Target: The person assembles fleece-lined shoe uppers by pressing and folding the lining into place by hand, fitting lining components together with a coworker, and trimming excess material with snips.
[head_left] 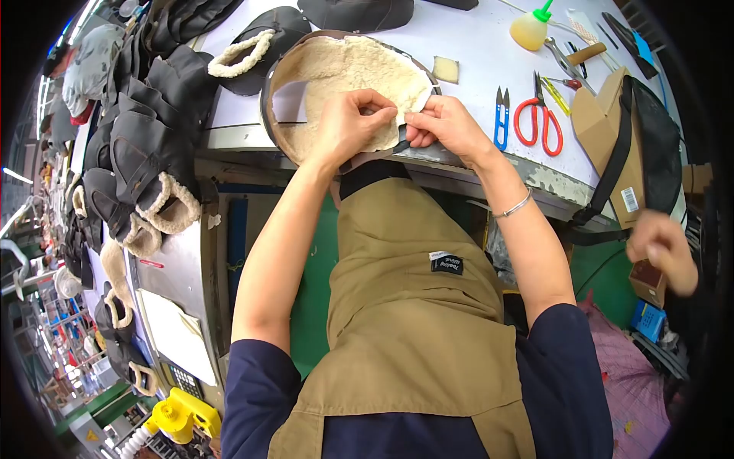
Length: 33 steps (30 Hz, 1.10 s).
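Observation:
A round piece with cream fleece lining (329, 65) and a dark rim lies at the table's front edge, partly overhanging it. My left hand (355, 122) rests over the fleece, thumb and forefinger pinched together near its right side; what they hold is too small to make out. My right hand (443, 126) pinches the right edge of the lining, where a short dark strip (402, 138) hangs between the hands. Blue snips (501, 118) and red-handled scissors (537, 122) lie on the table to the right.
Dark fleece-trimmed pieces (157, 145) are heaped at the left. On the white table (474, 46) are a small foam square (446, 69), a green-tipped bottle (530, 30) and hand tools. A black bag (656, 138) stands at the right, above another person's hand (664, 249).

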Each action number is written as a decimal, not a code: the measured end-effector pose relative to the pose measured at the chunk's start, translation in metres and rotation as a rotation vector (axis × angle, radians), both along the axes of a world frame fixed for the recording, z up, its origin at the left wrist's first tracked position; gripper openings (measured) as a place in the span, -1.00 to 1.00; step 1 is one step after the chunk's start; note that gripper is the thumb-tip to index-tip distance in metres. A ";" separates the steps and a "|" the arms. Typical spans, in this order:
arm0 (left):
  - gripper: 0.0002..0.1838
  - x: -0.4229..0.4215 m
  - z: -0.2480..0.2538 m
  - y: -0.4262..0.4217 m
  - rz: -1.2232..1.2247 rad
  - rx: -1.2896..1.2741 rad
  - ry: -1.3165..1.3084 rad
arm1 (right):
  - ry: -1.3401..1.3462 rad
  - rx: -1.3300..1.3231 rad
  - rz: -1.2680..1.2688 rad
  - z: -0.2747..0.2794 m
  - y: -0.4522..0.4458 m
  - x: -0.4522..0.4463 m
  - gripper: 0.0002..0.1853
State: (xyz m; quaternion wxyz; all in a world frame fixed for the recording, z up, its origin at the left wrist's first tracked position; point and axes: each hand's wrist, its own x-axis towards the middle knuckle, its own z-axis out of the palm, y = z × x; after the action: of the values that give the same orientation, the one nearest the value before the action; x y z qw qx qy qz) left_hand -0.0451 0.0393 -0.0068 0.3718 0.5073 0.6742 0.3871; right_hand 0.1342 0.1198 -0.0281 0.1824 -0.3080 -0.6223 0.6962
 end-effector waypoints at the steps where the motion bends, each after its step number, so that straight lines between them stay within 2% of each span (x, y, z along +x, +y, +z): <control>1: -0.81 0.000 -0.001 0.000 0.003 0.002 -0.003 | 0.002 0.004 0.007 0.000 0.000 0.000 -0.79; 5: -0.81 -0.003 -0.010 0.000 0.021 0.039 -0.096 | -0.004 0.005 0.017 -0.007 0.003 0.000 -0.78; 8: -0.81 0.004 0.009 -0.003 0.002 -0.018 -0.019 | -0.011 0.005 0.014 -0.006 0.001 -0.001 -0.77; 11: -0.82 0.006 0.001 -0.002 0.003 0.023 0.031 | 0.028 0.031 0.054 -0.007 0.001 0.001 -0.77; 14: -0.83 0.006 0.004 -0.002 0.032 -0.043 -0.065 | 0.042 0.019 0.063 -0.007 -0.001 0.002 -0.79; 17: -0.85 0.003 -0.002 -0.004 0.062 -0.023 -0.032 | 0.046 0.014 0.086 -0.009 0.004 0.001 -0.81; 20: -0.87 0.008 -0.002 -0.011 0.142 0.093 0.032 | 0.038 0.017 0.083 -0.007 0.001 0.000 -0.82; 23: -0.88 0.024 0.004 -0.025 0.262 0.453 0.440 | 0.062 0.025 0.066 -0.006 0.001 0.000 -0.83; 27: -0.89 0.035 0.000 -0.025 0.216 0.261 0.364 | 0.077 0.010 0.032 -0.008 0.001 -0.001 -0.88; 28: -0.89 0.035 -0.002 -0.023 0.246 0.188 0.262 | 0.088 0.010 0.035 -0.009 0.002 -0.002 -0.88; 33: -0.88 0.041 0.006 -0.018 0.256 0.120 0.279 | 0.096 0.008 0.038 -0.012 0.002 -0.001 -0.87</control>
State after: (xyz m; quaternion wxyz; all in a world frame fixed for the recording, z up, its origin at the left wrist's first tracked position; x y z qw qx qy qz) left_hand -0.0045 0.0208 -0.0011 0.1917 0.4872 0.7540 0.3967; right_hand 0.1334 0.1221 -0.0405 0.2001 -0.2616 -0.6214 0.7109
